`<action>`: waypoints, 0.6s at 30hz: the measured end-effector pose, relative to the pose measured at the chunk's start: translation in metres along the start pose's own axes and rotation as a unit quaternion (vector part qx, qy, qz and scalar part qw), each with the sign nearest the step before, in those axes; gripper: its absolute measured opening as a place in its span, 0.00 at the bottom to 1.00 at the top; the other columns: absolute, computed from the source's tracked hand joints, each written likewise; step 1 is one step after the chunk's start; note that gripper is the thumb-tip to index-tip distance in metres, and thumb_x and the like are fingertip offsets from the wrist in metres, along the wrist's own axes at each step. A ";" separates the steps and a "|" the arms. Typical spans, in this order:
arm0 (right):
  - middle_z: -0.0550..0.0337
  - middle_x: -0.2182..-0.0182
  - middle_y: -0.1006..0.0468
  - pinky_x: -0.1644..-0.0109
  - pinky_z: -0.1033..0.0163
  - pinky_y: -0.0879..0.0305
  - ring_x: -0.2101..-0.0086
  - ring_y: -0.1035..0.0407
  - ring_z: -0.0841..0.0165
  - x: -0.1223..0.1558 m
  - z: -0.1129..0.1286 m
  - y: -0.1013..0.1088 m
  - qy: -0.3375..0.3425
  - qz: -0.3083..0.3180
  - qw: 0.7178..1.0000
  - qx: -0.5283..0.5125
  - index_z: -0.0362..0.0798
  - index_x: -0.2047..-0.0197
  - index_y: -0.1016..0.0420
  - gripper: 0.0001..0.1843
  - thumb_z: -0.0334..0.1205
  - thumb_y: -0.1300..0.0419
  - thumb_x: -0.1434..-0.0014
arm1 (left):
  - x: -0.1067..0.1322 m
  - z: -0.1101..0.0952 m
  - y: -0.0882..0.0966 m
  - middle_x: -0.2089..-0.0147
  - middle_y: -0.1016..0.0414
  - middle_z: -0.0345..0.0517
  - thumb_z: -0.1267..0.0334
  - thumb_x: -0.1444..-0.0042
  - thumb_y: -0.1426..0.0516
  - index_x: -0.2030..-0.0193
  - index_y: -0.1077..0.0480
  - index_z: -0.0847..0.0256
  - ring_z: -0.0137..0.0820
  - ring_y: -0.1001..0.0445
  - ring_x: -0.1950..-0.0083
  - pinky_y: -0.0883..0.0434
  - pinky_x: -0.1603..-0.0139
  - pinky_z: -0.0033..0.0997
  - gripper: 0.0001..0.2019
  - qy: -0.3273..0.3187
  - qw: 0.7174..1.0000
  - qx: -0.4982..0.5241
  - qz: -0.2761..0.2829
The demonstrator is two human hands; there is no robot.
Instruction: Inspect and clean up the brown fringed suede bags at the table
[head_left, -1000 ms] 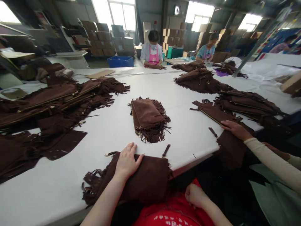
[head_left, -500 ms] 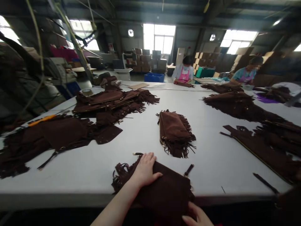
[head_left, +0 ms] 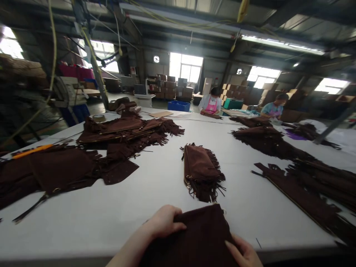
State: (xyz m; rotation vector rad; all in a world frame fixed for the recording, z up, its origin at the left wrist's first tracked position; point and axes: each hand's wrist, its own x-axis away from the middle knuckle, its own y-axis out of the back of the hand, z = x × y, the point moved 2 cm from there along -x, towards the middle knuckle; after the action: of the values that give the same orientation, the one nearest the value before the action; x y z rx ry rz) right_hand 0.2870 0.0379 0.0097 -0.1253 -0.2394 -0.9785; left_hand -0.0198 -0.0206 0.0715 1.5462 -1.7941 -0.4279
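A dark brown fringed bag [head_left: 198, 237] is between my two hands at the table's near edge, its lower part cut off by the frame. My left hand [head_left: 164, 222] grips its left side, thumb on the face and fingers behind the edge. On the right edge, my right hand [head_left: 243, 250] pinches the bag, thumb towards me. A small metal ring shows at its top right corner. Just beyond lies another fringed bag [head_left: 201, 168] with a zipper along its left side, apart from my hands.
Piles of brown fringed bags lie on the left [head_left: 119, 129] and right [head_left: 267, 141] of the white table [head_left: 111, 218]. An orange-handled tool [head_left: 32, 151] and a tape roll [head_left: 98, 118] are at left. Two people [head_left: 211, 105] work across the table. A blue bin [head_left: 178, 106] stands behind.
My left hand has gone from lying flat on the bag to gripping its side. The bag has turned and its top edge is lifted. The view has tilted upward.
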 end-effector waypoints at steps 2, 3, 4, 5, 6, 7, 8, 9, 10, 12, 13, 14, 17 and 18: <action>0.50 0.52 0.20 0.46 0.47 0.31 0.50 0.28 0.48 0.004 0.021 0.021 0.023 -0.083 0.992 -0.087 0.52 0.54 0.21 0.27 0.62 0.37 0.49 | 0.006 -0.022 0.002 0.62 0.20 0.44 0.45 0.47 0.43 0.61 0.25 0.58 0.39 0.23 0.60 0.29 0.62 0.33 0.19 -0.040 0.984 0.154 0.081; 0.50 0.52 0.20 0.47 0.47 0.31 0.50 0.28 0.49 0.007 0.028 0.029 0.034 -0.122 0.982 -0.137 0.52 0.53 0.22 0.29 0.65 0.39 0.50 | 0.008 -0.033 0.002 0.60 0.20 0.45 0.44 0.45 0.44 0.59 0.25 0.59 0.39 0.23 0.59 0.28 0.61 0.33 0.21 -0.054 0.966 0.232 0.099; 0.50 0.51 0.21 0.46 0.47 0.32 0.49 0.28 0.50 0.011 0.033 0.034 0.047 -0.148 0.972 -0.178 0.53 0.53 0.23 0.32 0.69 0.41 0.50 | 0.008 -0.043 0.002 0.58 0.20 0.46 0.42 0.46 0.44 0.56 0.25 0.60 0.39 0.23 0.57 0.27 0.60 0.34 0.23 -0.061 0.947 0.298 0.100; 0.50 0.51 0.21 0.45 0.47 0.32 0.48 0.29 0.51 0.015 0.036 0.035 0.050 -0.153 0.966 -0.204 0.52 0.54 0.23 0.36 0.73 0.44 0.52 | 0.007 -0.051 0.002 0.56 0.20 0.48 0.41 0.47 0.43 0.53 0.26 0.61 0.40 0.22 0.56 0.27 0.57 0.35 0.26 -0.061 0.931 0.350 0.090; 0.48 0.52 0.21 0.45 0.47 0.32 0.48 0.29 0.51 0.019 0.037 0.033 0.039 -0.139 0.966 -0.214 0.52 0.56 0.23 0.38 0.76 0.45 0.54 | 0.004 -0.057 0.000 0.55 0.20 0.49 0.40 0.48 0.42 0.50 0.27 0.61 0.41 0.22 0.55 0.26 0.55 0.37 0.28 -0.054 0.918 0.387 0.073; 0.48 0.53 0.21 0.46 0.47 0.32 0.49 0.29 0.51 0.022 0.036 0.028 0.021 -0.110 0.970 -0.218 0.51 0.57 0.23 0.39 0.76 0.43 0.56 | -0.001 -0.060 -0.002 0.54 0.20 0.50 0.40 0.48 0.42 0.49 0.28 0.61 0.41 0.22 0.54 0.26 0.53 0.39 0.29 -0.039 0.909 0.411 0.054; 0.48 0.54 0.20 0.48 0.48 0.31 0.50 0.28 0.51 0.025 0.035 0.021 0.003 -0.076 0.973 -0.220 0.50 0.56 0.23 0.37 0.72 0.38 0.58 | -0.008 -0.061 -0.005 0.54 0.20 0.50 0.40 0.49 0.41 0.47 0.28 0.61 0.42 0.22 0.54 0.25 0.52 0.40 0.30 -0.019 0.905 0.424 0.037; 0.48 0.53 0.21 0.49 0.49 0.30 0.51 0.27 0.52 0.027 0.033 0.013 -0.005 -0.046 0.973 -0.224 0.49 0.55 0.24 0.36 0.66 0.33 0.60 | -0.016 -0.060 -0.009 0.54 0.20 0.50 0.41 0.49 0.41 0.47 0.29 0.61 0.42 0.22 0.54 0.25 0.52 0.41 0.30 0.002 0.904 0.427 0.023; 0.49 0.53 0.21 0.50 0.51 0.30 0.52 0.27 0.53 0.029 0.030 0.006 -0.004 -0.024 0.973 -0.231 0.48 0.53 0.25 0.34 0.58 0.29 0.60 | -0.025 -0.056 -0.015 0.54 0.20 0.50 0.41 0.48 0.41 0.47 0.29 0.61 0.42 0.21 0.54 0.24 0.52 0.41 0.29 0.022 0.906 0.422 0.013; 0.52 0.56 0.20 0.52 0.57 0.29 0.56 0.25 0.59 0.030 0.021 -0.004 0.006 -0.011 0.971 -0.238 0.46 0.52 0.26 0.31 0.47 0.27 0.60 | -0.042 -0.045 -0.027 0.55 0.19 0.49 0.42 0.48 0.41 0.47 0.28 0.60 0.42 0.21 0.53 0.24 0.53 0.40 0.28 0.054 0.917 0.395 0.001; 0.54 0.61 0.20 0.57 0.60 0.29 0.61 0.25 0.62 0.031 0.014 -0.006 0.002 -0.020 0.972 -0.233 0.45 0.54 0.26 0.28 0.45 0.28 0.59 | -0.050 -0.038 -0.033 0.55 0.19 0.49 0.43 0.48 0.41 0.48 0.28 0.60 0.42 0.21 0.53 0.24 0.53 0.40 0.27 0.062 0.926 0.372 -0.005; 0.57 0.67 0.20 0.62 0.63 0.29 0.68 0.25 0.66 0.031 0.005 -0.005 -0.010 -0.035 0.975 -0.219 0.44 0.57 0.26 0.24 0.44 0.29 0.57 | -0.056 -0.031 -0.039 0.54 0.19 0.48 0.43 0.48 0.41 0.48 0.28 0.60 0.42 0.21 0.53 0.24 0.53 0.39 0.27 0.066 0.938 0.341 -0.010; 0.66 0.80 0.27 0.76 0.69 0.38 0.81 0.36 0.75 0.036 -0.029 0.006 -0.065 -0.114 0.983 -0.131 0.44 0.69 0.29 0.12 0.43 0.34 0.53 | -0.071 -0.016 -0.054 0.55 0.19 0.47 0.41 0.46 0.45 0.51 0.26 0.59 0.43 0.22 0.52 0.25 0.54 0.39 0.26 0.057 0.976 0.210 -0.026; 0.67 0.82 0.28 0.77 0.70 0.41 0.82 0.37 0.76 0.038 -0.041 0.011 -0.081 -0.142 0.982 -0.098 0.45 0.71 0.30 0.10 0.42 0.36 0.52 | -0.075 -0.014 -0.058 0.55 0.19 0.47 0.40 0.45 0.46 0.51 0.25 0.59 0.44 0.22 0.52 0.25 0.54 0.38 0.26 0.047 0.985 0.161 -0.029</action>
State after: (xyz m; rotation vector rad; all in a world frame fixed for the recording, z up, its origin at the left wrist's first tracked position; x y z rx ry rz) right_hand 0.3224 0.0045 -0.0200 -0.3602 -0.3150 -1.2787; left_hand 0.0328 0.0402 0.0201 1.8091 -1.8130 -0.0898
